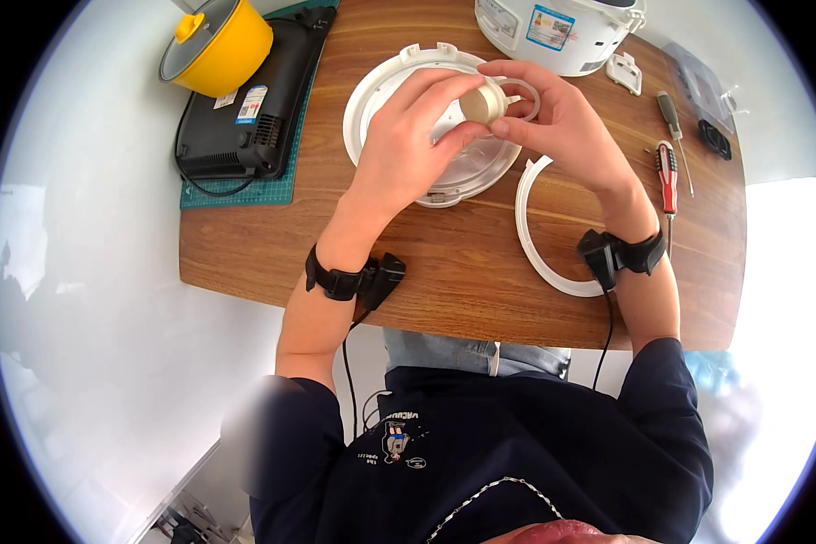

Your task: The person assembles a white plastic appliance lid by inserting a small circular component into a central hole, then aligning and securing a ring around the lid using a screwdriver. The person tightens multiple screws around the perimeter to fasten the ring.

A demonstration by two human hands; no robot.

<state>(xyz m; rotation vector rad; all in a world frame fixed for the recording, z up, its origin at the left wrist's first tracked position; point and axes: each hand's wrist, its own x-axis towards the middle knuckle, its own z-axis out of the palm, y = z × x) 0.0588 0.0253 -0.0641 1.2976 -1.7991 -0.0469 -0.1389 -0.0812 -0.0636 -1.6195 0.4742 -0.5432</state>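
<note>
Nearest us on the bench (462, 276) there's a loose white curved strip (527, 222). Past it, our left hand (406, 134) pinches the small cream cap (481, 105) between thumb and fingers, and our right hand (562, 118) grips its other side, with a clear ring (536, 98) looped by those fingers. All that's up over the white lid (357, 113); cooker's (589, 54) at the back. Cap looks light, stiff, maybe a bit slick, so we'd hold the rim. Ring's probably soft and floppy, so go easy pinching it.
</note>
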